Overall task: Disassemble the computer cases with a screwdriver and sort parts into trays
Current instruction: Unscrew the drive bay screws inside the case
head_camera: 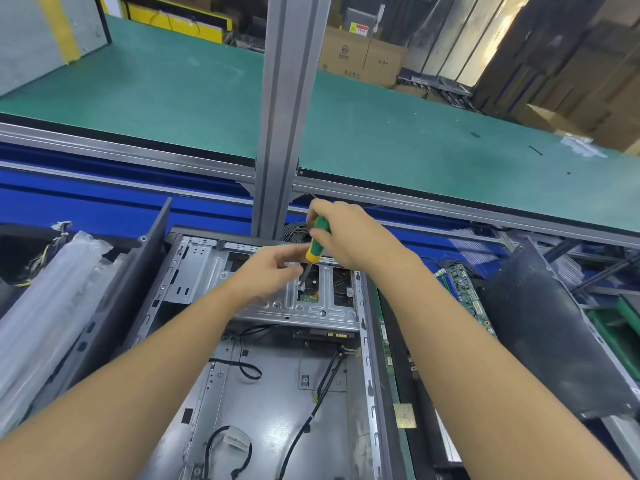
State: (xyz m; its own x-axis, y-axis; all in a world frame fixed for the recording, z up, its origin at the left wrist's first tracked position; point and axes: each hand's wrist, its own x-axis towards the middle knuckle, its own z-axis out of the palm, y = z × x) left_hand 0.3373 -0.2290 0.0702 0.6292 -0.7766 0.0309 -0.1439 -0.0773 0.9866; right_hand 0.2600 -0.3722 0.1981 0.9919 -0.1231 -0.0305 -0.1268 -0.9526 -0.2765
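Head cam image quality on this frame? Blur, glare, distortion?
Head view: fisheye tilts and bows the bench rail. The left hand is motion-blurred at the fingers. The right hand and screwdriver are sharper. Glare blows out the background panels. The case is evenly lit.

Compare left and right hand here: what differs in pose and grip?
The right hand grips the green-and-yellow screwdriver by its handle; the left hand holds no tool.
The right hand sits higher in the view; the left hand is lower, fingers beside the shaft, contact too blurred to tell.
Both reach over the metal drive cage in the open computer case.
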